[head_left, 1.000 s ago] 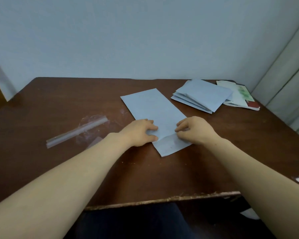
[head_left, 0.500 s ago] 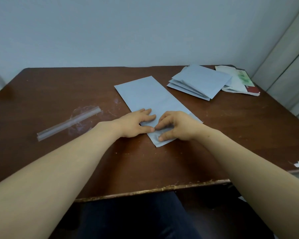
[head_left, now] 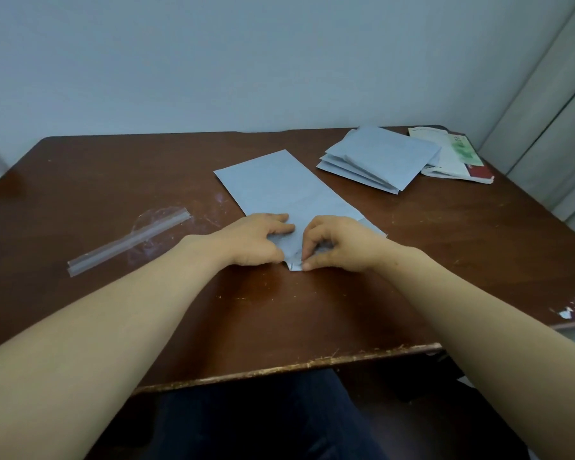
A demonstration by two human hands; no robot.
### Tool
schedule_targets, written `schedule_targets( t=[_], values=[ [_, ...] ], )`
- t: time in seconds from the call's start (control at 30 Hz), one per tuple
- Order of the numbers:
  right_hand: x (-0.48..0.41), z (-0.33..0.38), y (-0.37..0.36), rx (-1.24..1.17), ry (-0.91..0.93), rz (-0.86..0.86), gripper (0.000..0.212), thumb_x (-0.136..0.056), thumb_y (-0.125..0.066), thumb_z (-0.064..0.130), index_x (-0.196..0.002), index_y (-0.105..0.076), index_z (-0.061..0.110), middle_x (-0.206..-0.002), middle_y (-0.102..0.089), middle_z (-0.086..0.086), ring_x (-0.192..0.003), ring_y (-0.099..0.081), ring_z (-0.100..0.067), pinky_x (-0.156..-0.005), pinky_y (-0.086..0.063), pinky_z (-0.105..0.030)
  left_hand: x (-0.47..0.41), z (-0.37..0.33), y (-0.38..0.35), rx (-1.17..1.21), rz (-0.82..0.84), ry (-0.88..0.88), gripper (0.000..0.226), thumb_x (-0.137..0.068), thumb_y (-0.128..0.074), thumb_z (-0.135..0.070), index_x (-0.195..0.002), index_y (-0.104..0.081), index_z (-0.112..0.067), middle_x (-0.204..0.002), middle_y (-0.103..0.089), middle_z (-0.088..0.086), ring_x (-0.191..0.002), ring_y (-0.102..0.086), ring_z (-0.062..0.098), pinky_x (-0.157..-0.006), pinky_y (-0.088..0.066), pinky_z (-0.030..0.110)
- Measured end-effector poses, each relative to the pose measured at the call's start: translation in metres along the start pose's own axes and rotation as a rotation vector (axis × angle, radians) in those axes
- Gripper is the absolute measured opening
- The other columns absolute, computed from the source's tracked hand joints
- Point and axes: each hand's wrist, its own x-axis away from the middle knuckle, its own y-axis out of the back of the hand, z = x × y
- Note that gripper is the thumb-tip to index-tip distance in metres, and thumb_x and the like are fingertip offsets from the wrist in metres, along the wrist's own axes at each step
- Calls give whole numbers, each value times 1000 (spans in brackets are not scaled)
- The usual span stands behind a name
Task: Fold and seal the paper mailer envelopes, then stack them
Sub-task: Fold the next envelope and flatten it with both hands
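Head view shows the mailer envelope (head_left: 289,190) lying flat in the middle of the surface (head_left: 113,180), with its near end under both hands. The left hand (head_left: 253,242) presses it down, fingers (head_left: 281,228) nearly straight and close together. The right hand (head_left: 341,249) has curled fingers (head_left: 307,244) that pinch the near flap. The fold should go well if the left hand stops the paper from sliding while the right makes the crease even, edge to edge. The finished stack (head_left: 379,157) lies far right.
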Motion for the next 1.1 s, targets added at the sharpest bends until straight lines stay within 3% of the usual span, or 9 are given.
schedule_targets(
  t=[0.1, 0.2, 0.33, 0.47, 0.57, 0.73, 0.9, 1.0, 1.1],
  values=[
    [0, 2, 0, -84, -33, -50, 9, -83, -70, 23, -78, -63, 23, -84, -58, 7, -74, -55, 1, -71, -43, -18, 4, 1, 0, 29, 33, 11, 77, -80, -63, -21, -147, -26, -23, -156, -17, -10, -143, -16, 11, -112, -19, 26],
    [3, 8, 9, -353, -25, -135, 15, -87, -65, 19, -75, -59, 25, -69, -59, 1, -53, -50, 2, -58, -41, -14, 6, 3, -4, 22, -151, -11, 50, -87, -61, -27, -135, -49, -20, -139, -50, -2, -128, -44, 18, -97, -36, 26],
    [10, -11, 36, -707, -111, -464, 17, -91, -53, 2, -91, -64, 15, -86, -70, -2, -82, -64, -12, -75, -51, -17, 10, 2, 3, 228, -366, 13, 19, -93, -50, -8, -99, -68, -3, -96, -68, 10, -88, -59, 26, -75, -46, 33],
    [22, -47, 46, -665, -229, -450, 70, -70, -29, -35, -122, -53, 5, -118, -61, -9, -113, -57, -18, -92, -49, -18, 17, 0, 14, 345, -414, 70, 17, -92, -45, 0, -89, -61, 3, -71, -52, 10, -62, -44, 19, -56, -36, 31],
    [23, -48, 32, -764, -223, -289, 76, -68, -48, -35, -126, -53, 14, -125, -59, 1, -114, -57, -7, -94, -47, -20, 16, 4, 15, 411, -407, 123, 25, -96, -45, -9, -108, -61, 7, -80, -55, 12, -71, -53, 18, -66, -46, 33],
    [6, -35, 19, -613, -296, -380, 9, -89, -61, 10, -90, -64, 19, -72, -69, 6, -59, -61, -5, -64, -50, -25, 21, 10, 14, 585, -360, 198, 21, -94, -47, -6, -99, -67, -1, -90, -67, 14, -82, -61, 28, -72, -53, 38],
    [-13, -33, 16, -561, -449, -472, 20, -88, -62, 29, -98, -61, 11, -79, -62, -3, -59, -53, -18, -62, -50, -35, 21, 8, 15, 885, -291, 375, 17, -92, -57, -16, -106, -64, -8, -97, -69, 2, -87, -67, 18, -74, -59, 42],
    [-21, -32, 13, -447, -499, -495, 17, -87, -63, 30, -94, -61, 15, -85, -61, -1, -62, -51, -15, -60, -44, -32, 15, 13, 19, 412, -417, 468, 41, -82, -65, -22, -118, -55, -4, -110, -63, 9, -88, -65, 24, -75, -57, 43],
    [-24, -30, 13, -342, -506, -490, 15, -87, -62, 30, -89, -61, 15, -85, -59, 1, -76, -54, -17, -71, -48, -36, 6, 11, 21, 179, -476, 404, 84, -78, -65, -26, -147, -17, -23, -144, -32, 10, -124, -43, 30, -91, -48, 44]
  ],
)
